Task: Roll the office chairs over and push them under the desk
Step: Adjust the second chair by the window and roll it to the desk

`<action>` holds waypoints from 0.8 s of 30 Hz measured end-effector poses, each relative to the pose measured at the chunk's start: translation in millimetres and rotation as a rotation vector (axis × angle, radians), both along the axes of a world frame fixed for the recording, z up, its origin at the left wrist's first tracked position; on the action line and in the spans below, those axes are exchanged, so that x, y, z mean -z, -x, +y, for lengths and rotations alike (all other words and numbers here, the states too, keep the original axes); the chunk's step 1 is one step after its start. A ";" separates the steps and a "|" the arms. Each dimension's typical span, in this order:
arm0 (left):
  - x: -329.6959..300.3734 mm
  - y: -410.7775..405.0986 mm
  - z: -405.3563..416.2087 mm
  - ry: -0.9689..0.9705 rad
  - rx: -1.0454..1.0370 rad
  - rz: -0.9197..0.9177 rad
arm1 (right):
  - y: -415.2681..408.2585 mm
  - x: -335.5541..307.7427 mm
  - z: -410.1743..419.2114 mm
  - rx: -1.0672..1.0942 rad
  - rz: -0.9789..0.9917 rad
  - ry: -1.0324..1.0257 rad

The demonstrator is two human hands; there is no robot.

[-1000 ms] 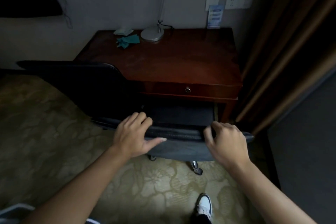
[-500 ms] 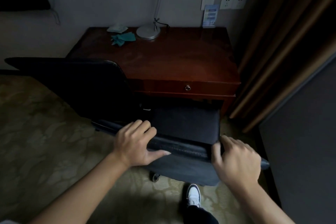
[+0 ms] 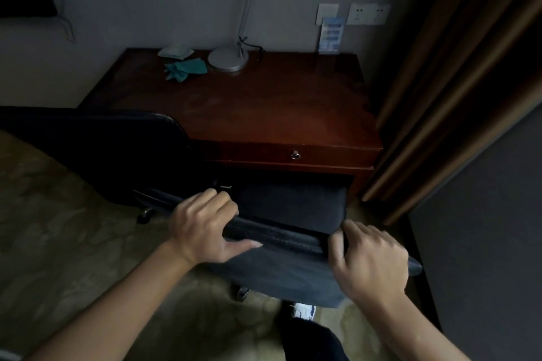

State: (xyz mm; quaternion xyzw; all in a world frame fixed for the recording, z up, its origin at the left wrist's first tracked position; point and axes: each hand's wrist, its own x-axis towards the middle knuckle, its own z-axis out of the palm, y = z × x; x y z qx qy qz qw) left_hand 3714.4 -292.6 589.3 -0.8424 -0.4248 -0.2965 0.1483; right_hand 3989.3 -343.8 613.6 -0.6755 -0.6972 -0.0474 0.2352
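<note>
A black office chair (image 3: 289,269) stands right in front of me, its seat (image 3: 290,202) partly under the dark red wooden desk (image 3: 258,114). My left hand (image 3: 202,228) grips the top of its backrest on the left, fingers curled over the edge. At the right end of the same edge my right hand (image 3: 372,261) holds on. A second black chair (image 3: 96,155) stands to the left, its backrest against the desk's left front corner. One caster (image 3: 242,294) shows under the near chair.
On the desk stand a lamp (image 3: 228,58), a teal cloth (image 3: 184,67) and a small blue card stand (image 3: 330,35). Brown curtains (image 3: 457,82) hang close on the right. A dark panel (image 3: 484,228) lies at the right. My shoe (image 3: 303,311) is under the chair back.
The near chair's backrest has come lower and closer in view, with both hands still on it. My foot has stepped forward beneath the chair.
</note>
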 end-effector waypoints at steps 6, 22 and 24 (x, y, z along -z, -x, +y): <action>1.3 -5.0 39.5 -0.029 -0.004 -0.018 | -3.8 0.4 39.9 0.005 -0.028 -0.088; 5.7 -45.1 126.7 -0.176 -0.116 -0.061 | -48.0 8.5 163.2 -0.075 -0.084 -0.251; 3.9 -51.7 129.0 -0.185 -0.122 -0.078 | -53.4 7.1 169.7 -0.085 -0.077 -0.257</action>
